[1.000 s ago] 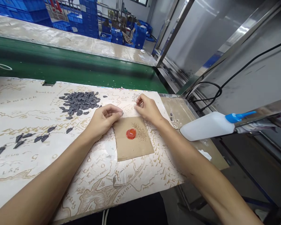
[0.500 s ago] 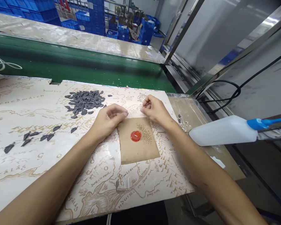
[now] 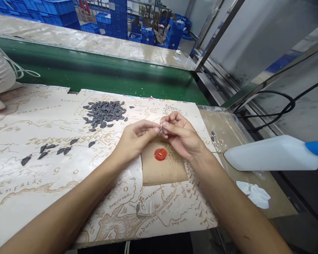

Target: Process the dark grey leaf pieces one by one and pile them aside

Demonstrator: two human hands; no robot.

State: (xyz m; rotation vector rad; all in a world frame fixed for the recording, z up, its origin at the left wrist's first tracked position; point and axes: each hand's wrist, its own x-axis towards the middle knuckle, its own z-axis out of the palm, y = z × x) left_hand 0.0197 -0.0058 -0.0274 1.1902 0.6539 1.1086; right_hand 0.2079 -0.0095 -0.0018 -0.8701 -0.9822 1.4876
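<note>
My left hand (image 3: 137, 140) and my right hand (image 3: 181, 135) meet above the top edge of a kraft paper sheet (image 3: 165, 173), and their fingertips pinch a tiny pale piece (image 3: 161, 129). On the sheet, partly below my right hand, sits a shallow red dish (image 3: 160, 154) beside a patch of small tan specks (image 3: 171, 155). Dark grey tapered pieces form a pile (image 3: 104, 113) on the printed map mat (image 3: 34, 201) to the left, with several strays (image 3: 53, 150) nearer me.
A white plastic bottle with a blue nozzle (image 3: 270, 153) lies at right, above a crumpled white cloth (image 3: 254, 194). Pale bits (image 3: 217, 141) lie on a cardboard sheet. Beyond the mat run a green conveyor belt (image 3: 95, 74) and stacked blue crates (image 3: 148, 35). A white fan (image 3: 0, 72) stands at left.
My hands have moved together from apart and now pinch a tiny pale piece. The view has swung, bringing a white fan and more of the white cloth into sight.
</note>
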